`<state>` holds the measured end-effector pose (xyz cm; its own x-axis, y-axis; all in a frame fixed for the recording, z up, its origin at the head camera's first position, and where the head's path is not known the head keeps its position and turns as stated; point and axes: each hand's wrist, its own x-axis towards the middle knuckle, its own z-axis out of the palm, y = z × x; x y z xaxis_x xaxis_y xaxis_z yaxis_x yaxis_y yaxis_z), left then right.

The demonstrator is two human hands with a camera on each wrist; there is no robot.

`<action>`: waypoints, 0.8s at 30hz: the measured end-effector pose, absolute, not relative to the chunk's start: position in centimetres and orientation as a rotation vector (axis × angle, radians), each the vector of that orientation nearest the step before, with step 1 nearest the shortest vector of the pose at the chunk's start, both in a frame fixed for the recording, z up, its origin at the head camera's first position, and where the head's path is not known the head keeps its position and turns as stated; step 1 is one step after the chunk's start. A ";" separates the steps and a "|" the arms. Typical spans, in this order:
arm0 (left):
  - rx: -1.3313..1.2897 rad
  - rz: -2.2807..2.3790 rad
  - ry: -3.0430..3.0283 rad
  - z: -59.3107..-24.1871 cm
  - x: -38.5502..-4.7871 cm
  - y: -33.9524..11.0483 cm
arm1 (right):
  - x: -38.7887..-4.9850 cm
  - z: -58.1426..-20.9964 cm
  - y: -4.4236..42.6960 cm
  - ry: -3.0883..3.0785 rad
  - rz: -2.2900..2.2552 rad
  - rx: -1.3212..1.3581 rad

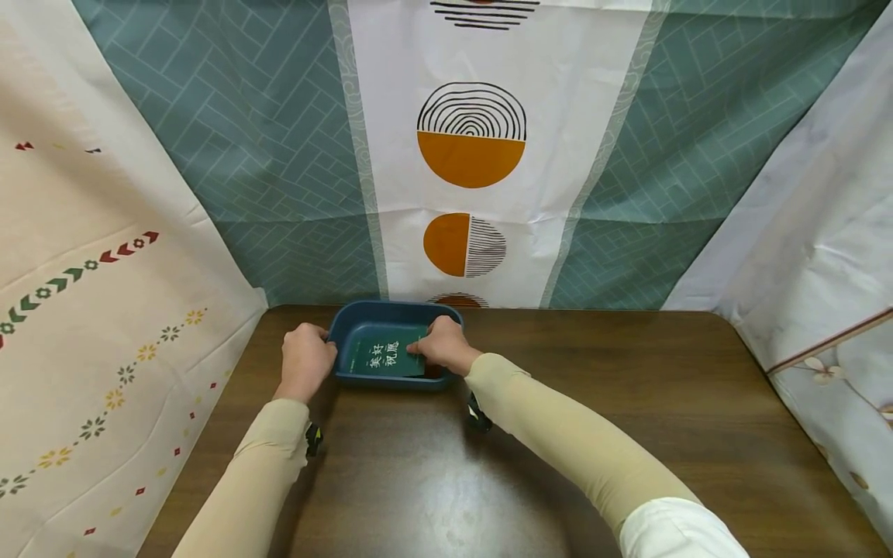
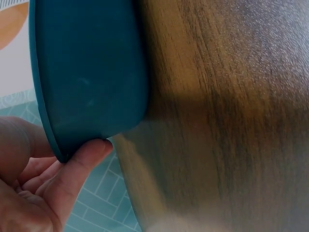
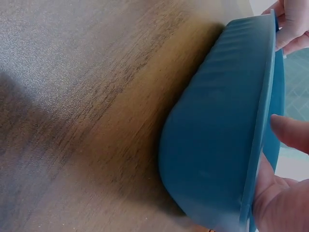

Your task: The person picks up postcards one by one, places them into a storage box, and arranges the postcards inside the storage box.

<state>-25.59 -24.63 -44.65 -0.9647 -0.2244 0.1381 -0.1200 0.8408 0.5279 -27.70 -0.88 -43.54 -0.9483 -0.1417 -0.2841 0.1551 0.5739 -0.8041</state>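
Note:
A dark blue plastic basin [image 1: 387, 308] stands on the table near its back edge. Inside it lies a dark green booklet [image 1: 370, 360] with white Chinese characters on its cover. My left hand [image 1: 308, 358] pinches the basin's left end at the rim; in the left wrist view the thumb [image 2: 91, 154] presses on the outer wall. Over the right end of the basin, my right hand [image 1: 446, 346] reaches inside, with a fingertip at the booklet's right part. A reddish-brown patch [image 1: 434, 372] shows beside the booklet. In the right wrist view the rim hides the right fingers' tips.
The brown wood-grain table [image 1: 558, 434] extends in front of the basin and to its right. A patterned cloth [image 1: 474, 201] hangs right behind the table's back edge. More cloth hangs at the left [image 1: 105, 372] and right [image 1: 823, 256] sides.

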 end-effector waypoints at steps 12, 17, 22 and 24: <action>0.263 -0.834 -2.819 -44.9 -25.9 -24.3 | -27.9 -42.1 1.1 2.572 -1.211 -0.013; 0.298 -0.868 -2.822 -45.0 -25.9 -24.9 | -26.8 -39.9 3.2 2.578 -1.285 -0.077; 0.348 -0.832 -2.847 -44.9 -25.8 -25.6 | -25.4 -37.8 6.9 2.707 -1.265 -0.119; 0.359 -0.789 -2.841 -44.5 -25.6 -25.6 | -24.8 -37.3 9.0 2.767 -1.237 -0.131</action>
